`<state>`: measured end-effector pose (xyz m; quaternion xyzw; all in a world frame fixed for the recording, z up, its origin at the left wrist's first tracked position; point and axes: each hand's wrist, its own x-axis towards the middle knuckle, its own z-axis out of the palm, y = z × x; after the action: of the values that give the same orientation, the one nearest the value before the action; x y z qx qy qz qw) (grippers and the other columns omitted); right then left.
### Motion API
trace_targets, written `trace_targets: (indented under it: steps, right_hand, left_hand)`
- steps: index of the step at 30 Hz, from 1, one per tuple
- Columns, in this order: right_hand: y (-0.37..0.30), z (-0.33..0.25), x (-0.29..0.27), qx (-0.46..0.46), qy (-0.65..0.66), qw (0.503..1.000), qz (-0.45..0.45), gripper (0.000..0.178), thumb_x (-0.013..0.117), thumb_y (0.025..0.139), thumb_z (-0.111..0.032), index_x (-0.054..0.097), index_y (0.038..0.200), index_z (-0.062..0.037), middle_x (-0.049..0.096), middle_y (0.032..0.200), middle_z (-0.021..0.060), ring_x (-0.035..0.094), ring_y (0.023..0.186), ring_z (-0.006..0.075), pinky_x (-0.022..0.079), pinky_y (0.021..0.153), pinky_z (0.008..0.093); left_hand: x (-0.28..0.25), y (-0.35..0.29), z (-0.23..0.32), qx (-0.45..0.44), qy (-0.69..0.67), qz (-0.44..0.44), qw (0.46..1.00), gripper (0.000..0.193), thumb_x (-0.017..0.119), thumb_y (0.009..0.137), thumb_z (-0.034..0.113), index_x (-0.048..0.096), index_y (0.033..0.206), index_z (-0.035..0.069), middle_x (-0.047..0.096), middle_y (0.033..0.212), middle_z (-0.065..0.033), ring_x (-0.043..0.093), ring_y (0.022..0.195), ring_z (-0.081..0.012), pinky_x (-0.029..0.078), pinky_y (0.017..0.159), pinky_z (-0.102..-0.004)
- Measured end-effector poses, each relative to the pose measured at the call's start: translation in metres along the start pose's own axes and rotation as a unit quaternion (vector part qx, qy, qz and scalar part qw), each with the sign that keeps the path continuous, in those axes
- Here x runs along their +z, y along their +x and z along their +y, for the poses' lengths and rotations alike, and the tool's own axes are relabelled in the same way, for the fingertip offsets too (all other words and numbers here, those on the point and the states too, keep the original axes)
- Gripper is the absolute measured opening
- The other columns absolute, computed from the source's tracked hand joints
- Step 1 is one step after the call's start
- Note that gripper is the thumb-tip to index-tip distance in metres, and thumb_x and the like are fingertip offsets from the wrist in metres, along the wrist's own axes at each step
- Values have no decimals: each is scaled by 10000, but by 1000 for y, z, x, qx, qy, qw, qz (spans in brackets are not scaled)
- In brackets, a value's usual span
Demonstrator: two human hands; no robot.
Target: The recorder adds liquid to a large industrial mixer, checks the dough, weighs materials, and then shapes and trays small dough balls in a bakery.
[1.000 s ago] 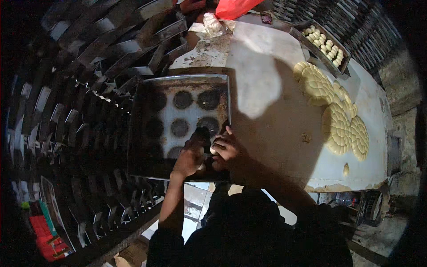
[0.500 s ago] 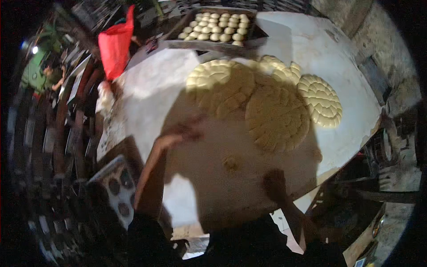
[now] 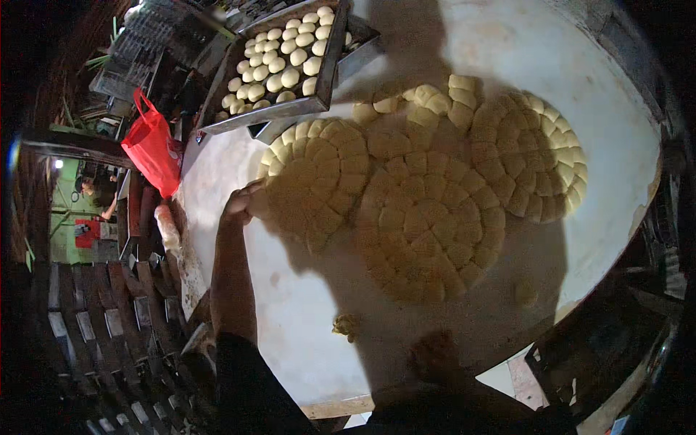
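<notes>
My left hand (image 3: 241, 204) reaches to the outer edge of the left round of divided dough (image 3: 319, 170). Its fingers stretch toward the pieces and the thumb stands apart; I see nothing held. In deep shadow near the table's front edge, my right hand (image 3: 433, 355) is closed, and what it may hold is hidden. Between the hands and the tray lie a middle dough round (image 3: 431, 228), scored into wedge-like pieces, and a right dough round (image 3: 529, 156). Loose dough pieces (image 3: 428, 101) sit behind them. A small dough scrap (image 3: 345, 327) lies on the table.
A metal tray (image 3: 290, 107) of dough balls stands at the far left of the white table (image 3: 304, 348). Beside it are a red bag (image 3: 154, 145) and a clear plastic bag (image 3: 168, 228). A small pale lump (image 3: 525, 293) lies near the right edge. Another person (image 3: 101, 199) is far left.
My left hand has moved left and forward to the left dough round's edge. My right hand stays closed low over the table's front. The view has shifted, bringing the rounds nearer.
</notes>
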<state>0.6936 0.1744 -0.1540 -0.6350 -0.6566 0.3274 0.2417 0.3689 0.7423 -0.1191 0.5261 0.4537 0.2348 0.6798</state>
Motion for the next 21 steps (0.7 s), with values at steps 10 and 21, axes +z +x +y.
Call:
trace_targets:
  steps: [10,21]
  right_hand:
    - [12,-6,-14,113,-161,975,-102,252,571,825,-270,590,902,-31,545,958,189,500,928,383,343,923,559]
    - [-11,-43,8,32,55,981,181,178,602,789,-228,603,799,-50,589,878,201,590,841,277,398,880,420]
  left_hand:
    - [111,-51,-81,50,-129,108,984,465,502,929,307,455,1286,13,486,1272,-165,561,1018,-269,545,704,-375]
    - [165,-385,-212,192,-63,284,937,355,451,940,300,564,1096,2,612,984,-93,593,881,-202,494,701,-319]
